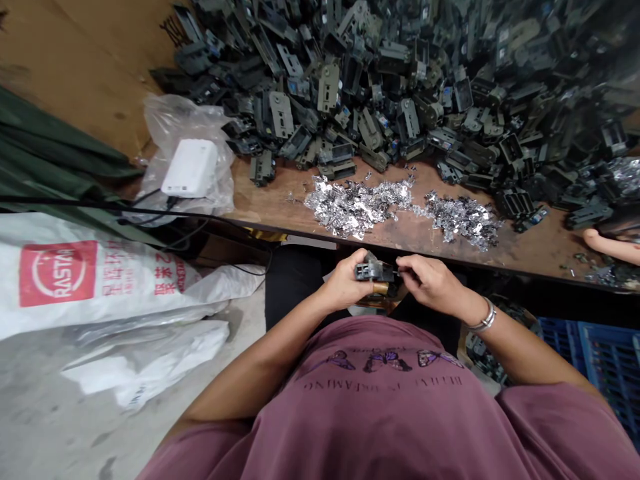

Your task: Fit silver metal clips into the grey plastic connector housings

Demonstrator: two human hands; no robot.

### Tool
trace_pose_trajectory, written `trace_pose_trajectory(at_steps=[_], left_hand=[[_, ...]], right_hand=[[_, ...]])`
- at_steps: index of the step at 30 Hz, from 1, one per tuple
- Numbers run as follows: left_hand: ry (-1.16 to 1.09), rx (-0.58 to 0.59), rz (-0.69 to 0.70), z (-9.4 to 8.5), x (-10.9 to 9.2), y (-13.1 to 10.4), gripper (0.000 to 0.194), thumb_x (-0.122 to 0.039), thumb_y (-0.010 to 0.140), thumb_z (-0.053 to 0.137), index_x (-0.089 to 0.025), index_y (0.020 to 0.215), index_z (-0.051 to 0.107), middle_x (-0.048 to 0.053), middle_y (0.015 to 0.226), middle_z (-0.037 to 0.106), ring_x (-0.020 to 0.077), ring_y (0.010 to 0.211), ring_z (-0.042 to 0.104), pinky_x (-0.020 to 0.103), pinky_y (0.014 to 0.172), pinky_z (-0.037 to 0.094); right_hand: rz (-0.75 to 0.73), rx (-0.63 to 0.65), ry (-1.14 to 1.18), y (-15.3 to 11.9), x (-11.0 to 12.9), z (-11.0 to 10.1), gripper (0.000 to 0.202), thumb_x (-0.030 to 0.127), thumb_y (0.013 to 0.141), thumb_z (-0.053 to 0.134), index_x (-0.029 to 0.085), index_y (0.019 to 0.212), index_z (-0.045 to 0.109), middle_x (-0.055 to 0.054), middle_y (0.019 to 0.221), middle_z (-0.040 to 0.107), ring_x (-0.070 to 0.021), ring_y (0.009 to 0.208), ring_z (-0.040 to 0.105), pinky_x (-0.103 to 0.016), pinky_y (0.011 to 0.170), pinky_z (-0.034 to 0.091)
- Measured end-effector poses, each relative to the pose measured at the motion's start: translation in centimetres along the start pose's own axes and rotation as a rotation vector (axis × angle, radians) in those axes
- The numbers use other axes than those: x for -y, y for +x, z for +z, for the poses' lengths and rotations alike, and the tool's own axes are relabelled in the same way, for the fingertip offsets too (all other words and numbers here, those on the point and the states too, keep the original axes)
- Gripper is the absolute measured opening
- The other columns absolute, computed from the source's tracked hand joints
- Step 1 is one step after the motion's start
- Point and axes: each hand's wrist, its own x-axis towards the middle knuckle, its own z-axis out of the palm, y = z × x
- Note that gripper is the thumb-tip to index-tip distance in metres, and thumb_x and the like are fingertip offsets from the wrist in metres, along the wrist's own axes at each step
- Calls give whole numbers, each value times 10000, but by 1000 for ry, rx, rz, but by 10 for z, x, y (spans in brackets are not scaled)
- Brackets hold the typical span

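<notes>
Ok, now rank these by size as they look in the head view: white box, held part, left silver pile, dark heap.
Dark heap, largest by far
Left silver pile
White box
Held part, smallest as it shows; the left hand covers some of it

Bright glints fleck the metal scraps (345, 208) near the front edge of the table (270, 197), with deep shadow below. Haze softens the heaped parts (560, 47) toward its far right corner.

Grey floor (37, 407) (stained) lies below a brown table (265, 200).
</notes>
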Motion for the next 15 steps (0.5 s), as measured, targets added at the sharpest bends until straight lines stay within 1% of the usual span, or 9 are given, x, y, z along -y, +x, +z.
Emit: trace_pose_trajectory(at_steps=[3,5,7,9,12,15], left_hand=[[-3,15,-10,-1,-1,0,363,-292,587,812,-192,774,518,-53,688,526,95,612,464,226,599,398],[19,26,-5,0,-3,-1,349,-278,588,802,-194,759,510,-58,671,504,91,605,438,222,588,384],[32,37,-1,2,-5,-1,335,-255,586,791,-194,748,504,-61,659,490,89,599,419,219,578,370],[24,39,-7,3,-7,-1,336,-236,575,787,-194,741,498,-63,654,484,87,594,410,218,565,360],[-21,22,-15,5,-8,0,346,-237,568,790,-195,727,485,-63,653,489,87,590,423,221,567,368],[-66,-1,-6,5,-9,2,360,-265,569,810,-191,744,504,-35,712,569,105,636,500,241,627,424]], right_hand=[[-18,102,17,4,-1,-8,278,91,913,450,189,1163,526,-93,937,694,-177,743,662,-304,640,545],[-23,170,23,5,0,-8,298,83,908,435,179,1175,526,-94,931,691,-179,736,655,-310,640,539],[-24,203,10,4,2,-5,289,84,909,427,159,1169,530,-95,901,688,-180,721,647,-310,633,531],[-28,186,-23,2,3,-1,265,95,919,427,149,1155,533,-90,866,687,-172,692,638,-303,617,527],[-59,109,-37,-2,1,9,268,98,928,424,152,1163,539,-88,848,699,-171,682,652,-304,620,548],[-63,17,41,-9,-4,19,300,123,938,429,170,1205,559,-109,900,720,-201,780,701,-344,698,596]])
